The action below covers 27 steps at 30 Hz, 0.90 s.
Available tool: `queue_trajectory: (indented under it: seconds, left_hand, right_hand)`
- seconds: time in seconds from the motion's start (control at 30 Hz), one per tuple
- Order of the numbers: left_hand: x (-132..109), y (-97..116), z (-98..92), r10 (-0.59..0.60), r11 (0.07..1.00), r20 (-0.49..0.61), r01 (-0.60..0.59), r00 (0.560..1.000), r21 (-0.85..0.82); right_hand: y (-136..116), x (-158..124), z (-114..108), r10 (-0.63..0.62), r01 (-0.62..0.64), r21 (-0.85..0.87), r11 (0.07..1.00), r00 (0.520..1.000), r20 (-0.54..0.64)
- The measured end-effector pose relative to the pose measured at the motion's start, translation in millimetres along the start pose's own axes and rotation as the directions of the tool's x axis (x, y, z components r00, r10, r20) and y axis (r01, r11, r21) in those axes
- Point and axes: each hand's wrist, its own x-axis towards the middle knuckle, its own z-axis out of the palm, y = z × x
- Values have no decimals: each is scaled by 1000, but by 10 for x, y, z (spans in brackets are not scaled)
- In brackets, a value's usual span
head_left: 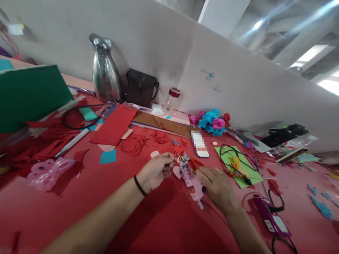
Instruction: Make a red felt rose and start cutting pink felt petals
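Beneath all, red table cover [159, 218]. Below the phone [200, 145], toward the wearer: left hand [156, 171] off to the left, curled shut, fingertips pinched together, pinched item too small to tell; right hand [217, 186] straight below, fingers loose and flat. Between both, pink cut-out [191, 180], long axis running from the phone toward the wearer, touching right fingertips, just beside the left. Tiny red scrap [179, 151] just left of the phone.

Red-covered table [164, 225] butts against a plain grey wall [164, 46]; bright ceiling lights [309, 54] glare at upper right.
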Motion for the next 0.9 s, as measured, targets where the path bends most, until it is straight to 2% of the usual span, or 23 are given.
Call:
queue_trajectory:
  seconds: [0.13,0.27,0.4,0.47,0.53,0.63,0.73,0.8,0.83,0.9]
  left_hand:
    - [-4,28,-5,-51,998,39,52,998,-33]
    - [-13,61,-9,-39,998,62,42,997,-45]
    - [-7,75,-31,37,999,2,-37,999,-24]
    - [5,91,-54,153,988,-65,-154,986,0]
    - [15,134,-85,341,940,-131,-336,931,57]
    - [16,260,-146,612,791,-191,-594,768,146]
    - [2,411,-218,748,659,-234,-735,621,160]
    - [-6,485,-260,782,612,-262,-776,566,152]
    - [-7,509,-276,788,601,-273,-785,552,148]
    - [0,528,-299,788,597,-288,-789,544,145]
  right_hand:
    - [70,-54,-27,-30,32,-44,999,999,34]
    - [106,-180,-70,-44,50,-77,996,996,81]
    - [153,-453,-73,57,-48,-74,996,991,119]
    - [214,-652,-17,114,-94,-130,987,981,155]
    - [296,-891,75,138,-101,-192,976,972,189]
    - [419,-1299,213,214,-149,-245,958,939,268]
    - [476,-1620,255,266,-182,-273,945,912,312]
    - [453,-1630,212,341,-243,-307,920,883,323]
    - [423,-1539,177,392,-290,-325,900,864,316]
    - [331,-1150,107,482,-386,-333,860,827,287]
